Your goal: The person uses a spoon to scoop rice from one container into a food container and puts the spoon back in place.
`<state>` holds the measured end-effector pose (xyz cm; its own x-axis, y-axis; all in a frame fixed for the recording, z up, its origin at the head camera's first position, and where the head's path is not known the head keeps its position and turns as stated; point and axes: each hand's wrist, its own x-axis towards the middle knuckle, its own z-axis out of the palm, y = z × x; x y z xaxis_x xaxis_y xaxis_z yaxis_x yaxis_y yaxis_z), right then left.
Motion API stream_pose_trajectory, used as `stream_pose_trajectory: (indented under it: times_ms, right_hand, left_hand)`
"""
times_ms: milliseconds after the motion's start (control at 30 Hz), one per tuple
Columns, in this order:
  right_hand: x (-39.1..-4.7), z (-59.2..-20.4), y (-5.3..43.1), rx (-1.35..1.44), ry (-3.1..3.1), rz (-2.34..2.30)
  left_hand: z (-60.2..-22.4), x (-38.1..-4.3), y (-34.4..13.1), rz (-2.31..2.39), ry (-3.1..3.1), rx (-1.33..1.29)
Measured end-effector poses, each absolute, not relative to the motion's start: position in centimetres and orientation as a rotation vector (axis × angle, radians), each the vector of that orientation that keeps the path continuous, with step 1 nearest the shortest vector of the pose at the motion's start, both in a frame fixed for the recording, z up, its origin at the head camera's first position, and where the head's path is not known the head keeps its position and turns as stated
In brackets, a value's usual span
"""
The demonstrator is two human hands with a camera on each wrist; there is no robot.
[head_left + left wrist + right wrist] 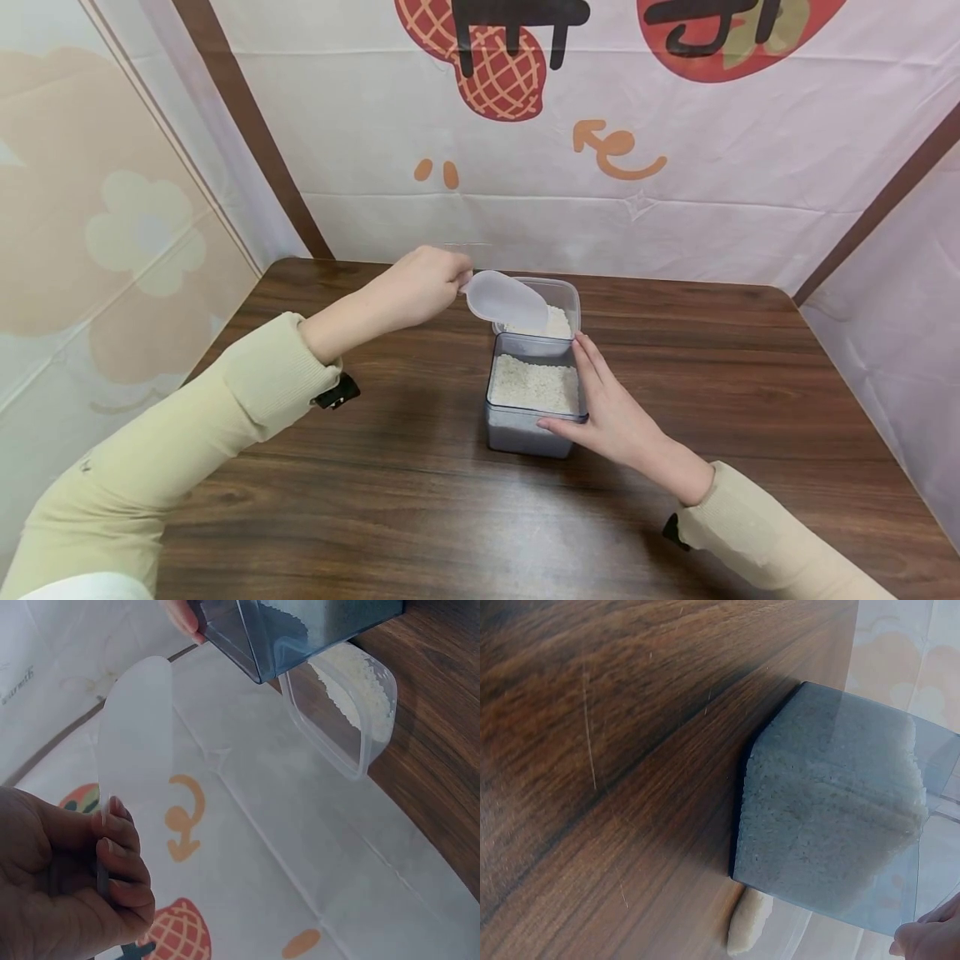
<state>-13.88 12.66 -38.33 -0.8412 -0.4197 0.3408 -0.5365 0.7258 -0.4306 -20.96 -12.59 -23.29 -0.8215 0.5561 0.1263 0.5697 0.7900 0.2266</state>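
The left grip (429, 285) pinches a translucent scoop (506, 300), tilted over the clear tub (566, 293); the right grip (615, 421) holds the tinted box (525, 435) by its right side. Overtilting the scoop could shed rice (534, 382) past the tub's rim, near the bench's (405, 492) back edge. Room lies left and right.

Wood-grain table (375, 500), printed backdrop (525, 158)
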Motion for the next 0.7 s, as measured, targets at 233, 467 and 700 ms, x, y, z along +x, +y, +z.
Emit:
stream_pose_trajectory:
  times_ms: [233,467,700]
  right_hand:
    - [-14.0,-38.4,12.7,0.768,-2.696,0.776]
    - [-14.1,-38.5,12.6,0.782,-2.674,0.773]
    - [-14.2,-38.4,12.7,0.783,-2.682,0.774]
  left_hand:
    - [-23.3,-20.5,-12.6,-0.402,-2.928,-0.937]
    - [-23.6,-20.1,-12.5,-0.387,-2.939,-0.958]
    - [-23.9,-19.7,-12.0,-0.314,-2.906,-1.023]
